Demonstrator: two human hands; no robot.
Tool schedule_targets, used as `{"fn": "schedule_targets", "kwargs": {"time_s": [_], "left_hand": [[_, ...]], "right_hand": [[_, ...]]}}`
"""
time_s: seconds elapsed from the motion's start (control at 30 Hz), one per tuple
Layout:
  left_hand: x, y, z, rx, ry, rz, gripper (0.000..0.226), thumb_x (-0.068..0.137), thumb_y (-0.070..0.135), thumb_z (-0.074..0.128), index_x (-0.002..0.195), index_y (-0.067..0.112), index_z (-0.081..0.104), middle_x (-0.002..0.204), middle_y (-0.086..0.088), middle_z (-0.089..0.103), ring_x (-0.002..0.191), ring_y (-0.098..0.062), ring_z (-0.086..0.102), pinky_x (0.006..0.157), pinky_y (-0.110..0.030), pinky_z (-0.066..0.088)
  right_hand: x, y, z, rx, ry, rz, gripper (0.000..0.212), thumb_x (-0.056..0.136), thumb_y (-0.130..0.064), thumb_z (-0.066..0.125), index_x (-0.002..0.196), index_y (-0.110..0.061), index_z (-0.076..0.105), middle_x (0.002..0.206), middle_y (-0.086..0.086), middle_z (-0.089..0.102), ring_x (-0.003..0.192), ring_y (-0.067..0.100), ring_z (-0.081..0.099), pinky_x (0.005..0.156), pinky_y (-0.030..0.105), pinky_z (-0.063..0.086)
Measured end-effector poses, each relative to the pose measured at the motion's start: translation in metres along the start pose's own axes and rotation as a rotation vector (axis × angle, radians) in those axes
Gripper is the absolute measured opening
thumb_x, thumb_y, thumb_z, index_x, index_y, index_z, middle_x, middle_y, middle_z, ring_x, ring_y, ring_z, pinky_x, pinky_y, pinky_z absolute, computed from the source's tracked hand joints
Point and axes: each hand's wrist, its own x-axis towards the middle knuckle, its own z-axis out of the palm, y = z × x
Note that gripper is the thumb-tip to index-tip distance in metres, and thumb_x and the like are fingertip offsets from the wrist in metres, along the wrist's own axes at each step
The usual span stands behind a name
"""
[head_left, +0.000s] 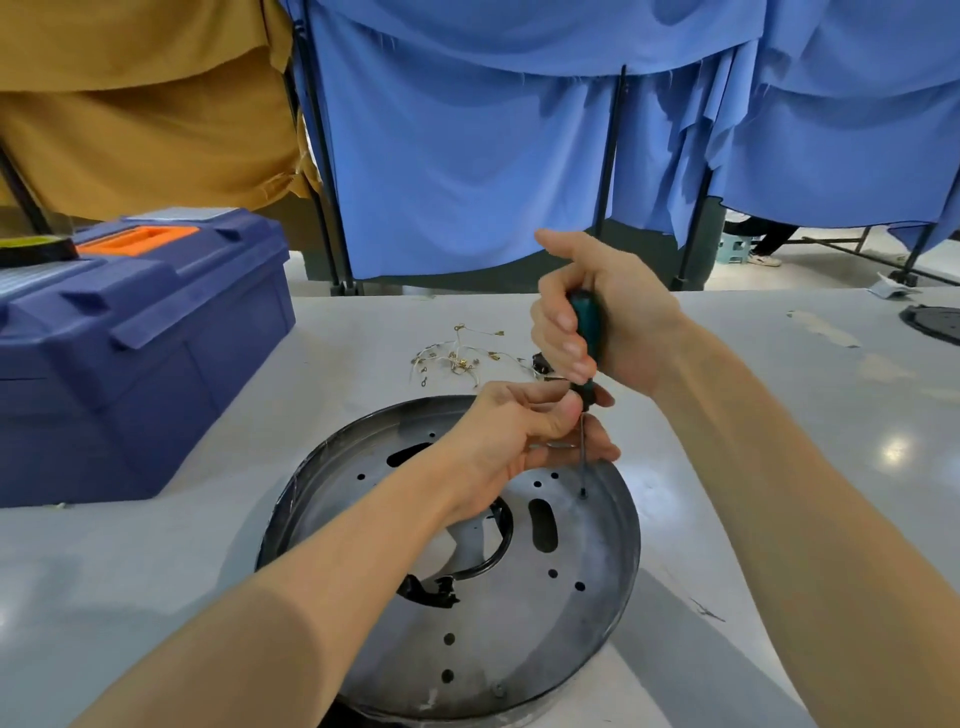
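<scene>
Right hand (597, 317) grips the screwdriver (585, 312), left hand (519, 431) pinches its shaft (tip blurred against the plate (571, 597)).

Passage on the left is barred by the toolbox (140, 353); beyond the metal plate (571, 597), wires (457, 358) are strewn — bare table (779, 374) is found rightward.

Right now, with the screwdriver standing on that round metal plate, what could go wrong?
1. The screwdriver tip sits in a small hole near the round metal plate's rim. If it slips, it could jab the left hand, which holds the shaft just above.
2. No clamp shows on the plate, so the right hand's push on the green handle may spin or tilt it.
3. Small parts could get lost among the loose terminal wires behind.
</scene>
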Motion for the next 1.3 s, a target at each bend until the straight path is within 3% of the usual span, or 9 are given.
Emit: {"fn": "schedule_targets", "kwargs": {"time_s": [0.1,0.3,0.5,0.6,0.83,1.0,1.1,1.17,1.3], "left_hand": [[0.002,-0.001,-0.001,0.0,-0.008,-0.006,0.019,0.097,0.014,0.055,0.094,0.008,0.073,0.087,-0.013,0.073,0.087,-0.03,0.073,0.08,-0.03,0.057],[0.006,-0.006,0.0,-0.024,-0.015,-0.003,0.022,0.098,0.012,0.051,0.1,0.006,0.072,0.092,-0.013,0.075,0.09,-0.028,0.073,0.079,-0.028,0.057],[0.0,-0.003,0.002,0.014,0.017,-0.003,0.02,0.091,0.004,0.06,0.091,0.014,0.077,0.085,-0.008,0.074,0.078,-0.02,0.07,0.077,-0.028,0.057],[-0.005,-0.001,0.005,0.049,0.013,0.003,0.018,0.093,0.001,0.058,0.098,0.008,0.074,0.086,-0.007,0.074,0.078,-0.019,0.07,0.074,-0.026,0.056],[-0.004,0.002,0.009,0.009,0.044,-0.001,0.022,0.09,0.017,0.063,0.104,0.005,0.073,0.097,-0.018,0.073,0.09,-0.033,0.072,0.078,-0.032,0.057],[-0.001,-0.001,0.006,0.007,0.075,0.005,0.018,0.092,0.011,0.06,0.101,0.005,0.074,0.089,-0.017,0.073,0.087,-0.032,0.072,0.077,-0.032,0.058],[-0.003,0.0,0.006,0.006,0.042,0.005,0.02,0.087,0.016,0.063,0.1,0.006,0.074,0.089,-0.017,0.073,0.086,-0.03,0.073,0.077,-0.029,0.057],[-0.005,0.0,0.004,-0.015,0.037,0.021,0.021,0.089,0.012,0.062,0.104,0.003,0.073,0.092,-0.018,0.073,0.089,-0.032,0.072,0.078,-0.03,0.057],[-0.003,0.001,0.002,-0.076,0.041,0.059,0.022,0.092,0.001,0.057,0.111,0.001,0.069,0.1,-0.02,0.073,0.093,-0.031,0.071,0.082,-0.032,0.057]], "right_hand": [[0.003,0.007,0.0,0.048,0.047,-0.059,0.062,0.1,-0.023,0.04,0.039,-0.012,0.033,0.032,0.002,0.024,0.025,0.014,0.017,0.031,0.015,0.016],[0.001,0.016,0.012,0.018,0.477,-0.268,0.051,0.093,-0.009,0.034,0.042,-0.009,0.034,0.034,0.002,0.026,0.028,0.014,0.018,0.035,0.014,0.016],[-0.005,0.031,0.04,-0.263,0.976,-0.548,0.068,0.105,-0.025,0.028,0.047,0.009,0.043,0.037,0.005,0.039,0.034,0.021,0.038,0.038,0.026,0.032],[-0.015,0.033,0.042,-0.169,0.925,-0.557,0.067,0.101,-0.022,0.033,0.035,-0.015,0.045,0.033,-0.002,0.041,0.031,0.013,0.038,0.039,0.021,0.033],[-0.015,0.022,0.024,-0.075,0.692,-0.341,0.059,0.095,-0.02,0.042,0.037,-0.01,0.049,0.04,0.009,0.047,0.03,0.018,0.037,0.037,0.021,0.032],[-0.012,-0.001,0.005,0.003,0.132,-0.093,0.053,0.091,-0.032,0.052,0.046,-0.005,0.052,0.043,0.01,0.047,0.035,0.022,0.042,0.042,0.024,0.041],[-0.009,-0.008,-0.001,-0.007,-0.036,-0.065,0.059,0.097,-0.023,0.047,0.04,-0.008,0.037,0.032,0.006,0.032,0.025,0.018,0.027,0.032,0.017,0.025],[-0.006,-0.004,0.003,0.023,0.003,-0.092,0.061,0.099,-0.016,0.043,0.04,-0.008,0.031,0.03,0.002,0.024,0.023,0.013,0.017,0.032,0.013,0.015],[-0.005,0.005,0.017,-0.001,0.34,-0.263,0.05,0.094,-0.006,0.037,0.044,-0.005,0.031,0.033,0.003,0.023,0.027,0.014,0.016,0.036,0.013,0.016]]}}
